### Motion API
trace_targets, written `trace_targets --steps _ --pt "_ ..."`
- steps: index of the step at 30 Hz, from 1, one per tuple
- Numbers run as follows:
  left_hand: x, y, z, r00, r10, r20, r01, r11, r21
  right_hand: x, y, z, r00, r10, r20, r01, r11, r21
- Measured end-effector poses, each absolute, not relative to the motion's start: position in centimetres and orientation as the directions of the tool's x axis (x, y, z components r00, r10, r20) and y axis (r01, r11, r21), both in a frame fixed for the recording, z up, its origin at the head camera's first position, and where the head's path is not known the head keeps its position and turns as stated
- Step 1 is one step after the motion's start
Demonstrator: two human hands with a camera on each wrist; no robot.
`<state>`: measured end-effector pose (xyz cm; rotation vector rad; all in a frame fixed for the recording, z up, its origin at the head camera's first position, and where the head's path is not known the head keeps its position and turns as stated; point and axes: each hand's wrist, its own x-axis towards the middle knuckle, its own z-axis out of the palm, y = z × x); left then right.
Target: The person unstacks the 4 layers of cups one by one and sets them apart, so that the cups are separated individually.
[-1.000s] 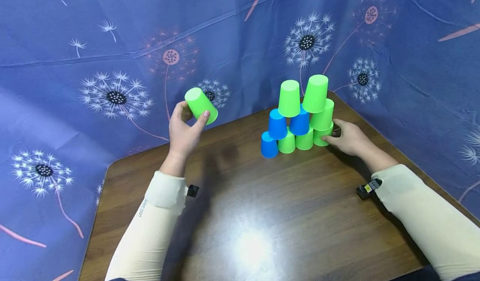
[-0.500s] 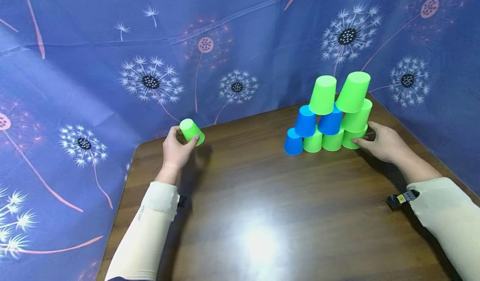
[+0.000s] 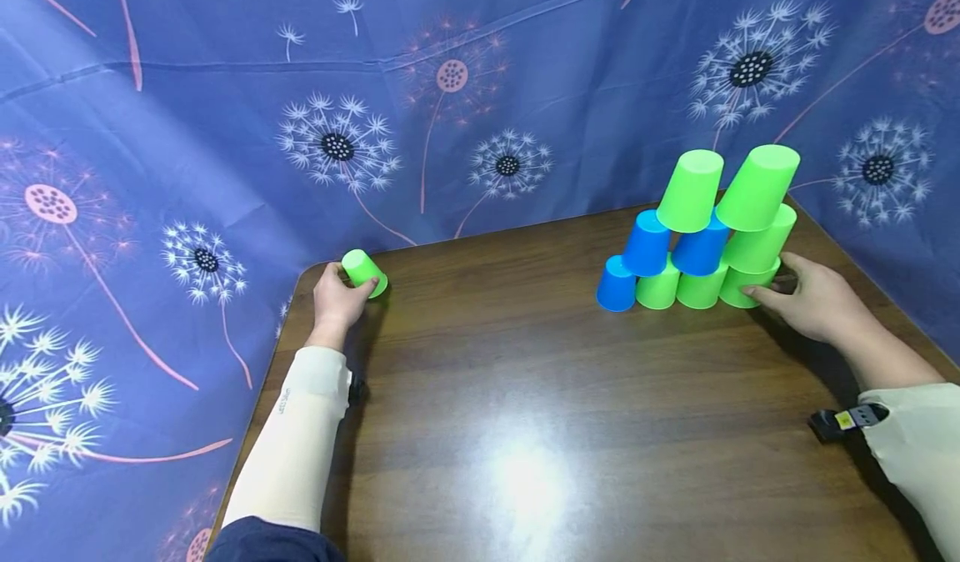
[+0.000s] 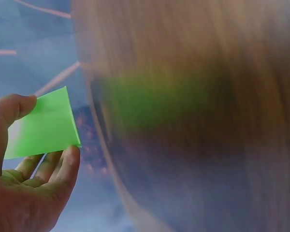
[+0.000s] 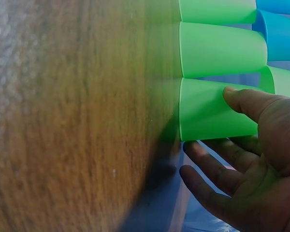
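My left hand (image 3: 337, 299) pinches a green cup (image 3: 363, 272) between thumb and fingers near the table's far left corner. The cup is bottom up and tilted; in the left wrist view a gap separates its rim from the tabletop. At the right, cups stand bottom up in a stepped stack: a blue cup (image 3: 617, 284) and three green ones below, two blue and one green in the middle, two green on top. My right hand (image 3: 817, 299) holds the bottom row's rightmost green cup (image 5: 217, 113), thumb on its near side and fingers at its outer side.
The wooden table (image 3: 465, 378) has a bright glare spot near its front. A blue dandelion-patterned cloth (image 3: 405, 153) hangs close behind and along both sides of the table.
My left hand has lowered the green cup and carried it left toward the table's corner. The right hand stays at the stack's lower right cup. The head view has turned left.
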<state>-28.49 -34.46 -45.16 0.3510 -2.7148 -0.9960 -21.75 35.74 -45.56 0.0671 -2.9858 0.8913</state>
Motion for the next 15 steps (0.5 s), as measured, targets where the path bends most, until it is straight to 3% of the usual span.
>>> trace_targets --steps 15 --pt "-28.6 -36.7 -46.4 -0.934 -0.348 0.084 -0.231 0.766 0.601 -21.7 35.8 -45.9 -0.997 -0.034 0.066 -0.065 0.825 -0.561"
